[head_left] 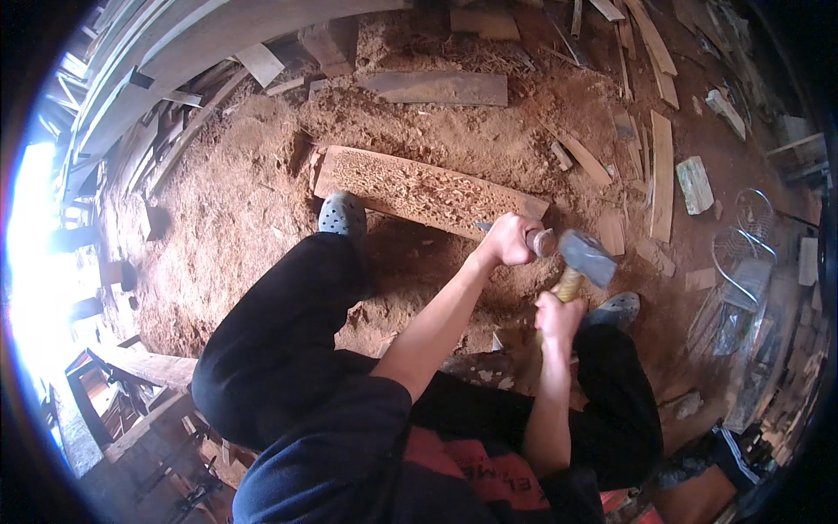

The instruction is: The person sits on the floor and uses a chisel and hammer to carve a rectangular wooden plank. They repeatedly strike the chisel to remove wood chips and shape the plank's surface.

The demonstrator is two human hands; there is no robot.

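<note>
A long wooden board (pixel 406 182) lies slanted across the ground in front of me, its upper face covered in carved relief and loose chips. My left hand (pixel 510 241) is wrapped round a chisel (pixel 541 243) near the board's right end. The chisel's blade points left, at the board's near edge; whether it touches the wood I cannot tell. Just right of the chisel's butt is the grey metal head of a hammer (pixel 588 257). My right hand (pixel 559 316) grips the hammer by its yellowish handle, below the head.
My left shoe (pixel 342 214) is against the board's near edge; my right shoe (pixel 614 310) stands right of the hammer hand. Reddish sawdust covers the ground. A plank (pixel 436 88) lies beyond the board, timber strips (pixel 661 175) lie to the right, and a wire rack (pixel 747 253) is at far right.
</note>
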